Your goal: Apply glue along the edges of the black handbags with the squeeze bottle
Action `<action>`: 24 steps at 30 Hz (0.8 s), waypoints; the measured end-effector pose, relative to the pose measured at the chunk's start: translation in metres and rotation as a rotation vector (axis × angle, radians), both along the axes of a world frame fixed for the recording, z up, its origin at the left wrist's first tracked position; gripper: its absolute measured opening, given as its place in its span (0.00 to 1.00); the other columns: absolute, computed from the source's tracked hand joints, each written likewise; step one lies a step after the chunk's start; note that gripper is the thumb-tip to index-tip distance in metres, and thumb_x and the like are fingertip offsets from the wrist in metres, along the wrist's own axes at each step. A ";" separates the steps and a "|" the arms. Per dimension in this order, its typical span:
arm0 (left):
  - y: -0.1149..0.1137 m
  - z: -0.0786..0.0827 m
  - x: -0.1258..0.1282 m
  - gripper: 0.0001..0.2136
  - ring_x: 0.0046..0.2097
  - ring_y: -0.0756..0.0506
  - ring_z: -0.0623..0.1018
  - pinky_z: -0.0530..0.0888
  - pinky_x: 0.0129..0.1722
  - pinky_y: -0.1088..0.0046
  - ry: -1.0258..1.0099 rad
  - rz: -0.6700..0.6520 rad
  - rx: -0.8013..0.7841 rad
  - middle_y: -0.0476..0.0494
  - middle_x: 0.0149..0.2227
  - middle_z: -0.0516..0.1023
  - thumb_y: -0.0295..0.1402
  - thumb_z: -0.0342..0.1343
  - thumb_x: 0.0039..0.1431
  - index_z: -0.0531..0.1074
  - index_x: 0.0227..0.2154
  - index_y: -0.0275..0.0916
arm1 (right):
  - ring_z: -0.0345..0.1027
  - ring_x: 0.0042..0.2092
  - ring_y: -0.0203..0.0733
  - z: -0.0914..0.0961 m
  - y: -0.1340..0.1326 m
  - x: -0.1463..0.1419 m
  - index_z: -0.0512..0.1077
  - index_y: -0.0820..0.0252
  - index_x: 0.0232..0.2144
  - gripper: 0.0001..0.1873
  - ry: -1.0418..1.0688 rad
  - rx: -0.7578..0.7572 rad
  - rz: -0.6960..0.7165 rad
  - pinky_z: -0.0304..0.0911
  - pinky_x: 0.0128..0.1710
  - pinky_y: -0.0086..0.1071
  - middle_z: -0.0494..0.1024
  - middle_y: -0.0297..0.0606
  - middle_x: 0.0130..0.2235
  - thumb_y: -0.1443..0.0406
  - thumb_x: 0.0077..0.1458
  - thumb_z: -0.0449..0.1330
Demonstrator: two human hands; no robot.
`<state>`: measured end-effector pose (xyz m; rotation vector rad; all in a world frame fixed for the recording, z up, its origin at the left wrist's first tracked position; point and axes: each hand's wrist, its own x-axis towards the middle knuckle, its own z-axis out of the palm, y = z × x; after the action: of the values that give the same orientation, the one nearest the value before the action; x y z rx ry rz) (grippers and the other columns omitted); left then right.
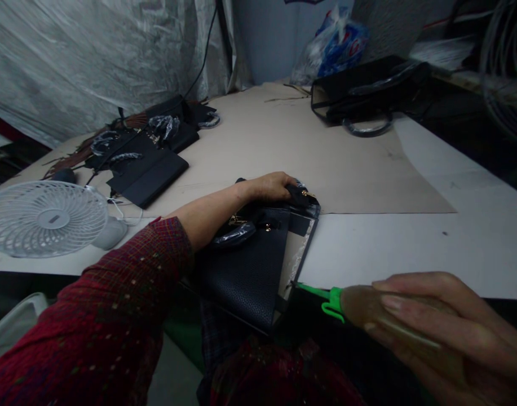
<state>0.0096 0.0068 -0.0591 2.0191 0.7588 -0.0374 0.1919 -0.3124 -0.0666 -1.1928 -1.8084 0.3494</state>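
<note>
A black leather handbag [243,276] lies at the table's front edge, its side open and showing a beige inner panel. My left hand [275,186] reaches across and grips its far end, near gold-coloured fittings; the fingertips are partly hidden. One plastic-wrapped handle [235,234] rests on the bag. My right hand [436,321] is closed around a brownish squeeze bottle [362,304] with a green nozzle, which looks like a glue bottle. Its nozzle tip is at the edge of the bag's open side; whether it touches cannot be told.
A white fan [51,219] stands on the left. Behind it are several black bag pieces [152,175] with wrapped handles. Another black bag [359,90] lies at the back right, beside a plastic sack [338,48]. Brown board [355,175] covers part of the white table [410,248].
</note>
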 end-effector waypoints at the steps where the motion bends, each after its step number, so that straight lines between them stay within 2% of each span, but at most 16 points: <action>1: 0.000 0.000 0.000 0.06 0.36 0.48 0.78 0.74 0.46 0.69 0.002 0.000 -0.001 0.48 0.34 0.83 0.27 0.65 0.53 0.83 0.34 0.39 | 0.79 0.43 0.45 0.000 -0.001 -0.001 0.71 0.43 0.61 0.27 -0.005 -0.007 0.031 0.79 0.31 0.31 0.78 0.40 0.51 0.70 0.62 0.66; 4: 0.000 0.001 0.000 0.05 0.35 0.48 0.78 0.74 0.45 0.69 0.003 -0.002 -0.003 0.49 0.33 0.83 0.27 0.65 0.53 0.82 0.34 0.39 | 0.79 0.43 0.44 0.000 -0.004 -0.006 0.69 0.42 0.63 0.29 -0.001 -0.035 0.110 0.78 0.30 0.29 0.77 0.39 0.51 0.71 0.63 0.64; 6: 0.000 0.002 -0.001 0.05 0.35 0.48 0.78 0.74 0.46 0.69 0.005 -0.008 0.004 0.49 0.34 0.83 0.27 0.65 0.53 0.82 0.34 0.39 | 0.78 0.45 0.44 0.001 -0.003 -0.009 0.68 0.43 0.63 0.29 0.006 -0.034 0.115 0.78 0.31 0.28 0.76 0.40 0.52 0.71 0.64 0.63; 9: 0.000 0.002 -0.001 0.07 0.37 0.48 0.78 0.75 0.47 0.69 0.021 -0.018 0.022 0.49 0.36 0.84 0.27 0.65 0.53 0.83 0.35 0.40 | 0.77 0.45 0.40 0.002 0.003 -0.012 0.67 0.48 0.62 0.27 0.028 -0.002 0.097 0.78 0.35 0.25 0.73 0.40 0.52 0.73 0.65 0.63; 13: -0.002 0.004 0.000 0.07 0.39 0.47 0.79 0.75 0.47 0.69 0.045 -0.015 0.066 0.48 0.37 0.84 0.28 0.64 0.54 0.83 0.37 0.40 | 0.76 0.42 0.36 0.009 0.009 -0.013 0.67 0.53 0.60 0.23 0.036 -0.013 0.205 0.76 0.33 0.23 0.73 0.40 0.49 0.75 0.66 0.60; 16: -0.007 0.010 -0.001 0.10 0.39 0.46 0.79 0.75 0.46 0.69 0.075 -0.011 0.115 0.47 0.36 0.84 0.26 0.62 0.53 0.83 0.38 0.39 | 0.76 0.43 0.38 0.016 0.011 -0.009 0.68 0.53 0.57 0.20 0.044 0.029 0.126 0.76 0.34 0.25 0.73 0.39 0.48 0.73 0.66 0.61; 20: -0.014 0.036 -0.006 0.14 0.38 0.46 0.79 0.74 0.43 0.70 0.105 -0.013 0.180 0.45 0.37 0.84 0.24 0.59 0.51 0.82 0.40 0.36 | 0.75 0.44 0.41 0.018 0.011 -0.003 0.71 0.52 0.54 0.17 0.078 0.084 -0.001 0.77 0.35 0.29 0.73 0.39 0.47 0.71 0.65 0.63; 24: -0.014 0.090 -0.008 0.15 0.37 0.47 0.78 0.72 0.42 0.72 0.068 -0.014 0.280 0.49 0.36 0.83 0.23 0.56 0.51 0.82 0.41 0.37 | 0.75 0.48 0.49 0.017 0.011 0.005 0.71 0.48 0.56 0.21 0.087 0.134 -0.074 0.79 0.37 0.39 0.74 0.41 0.50 0.69 0.63 0.65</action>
<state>0.0012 -0.0071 0.0306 2.2983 0.8298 -0.0081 0.1966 -0.3018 -0.0497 -1.1297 -1.6812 0.2303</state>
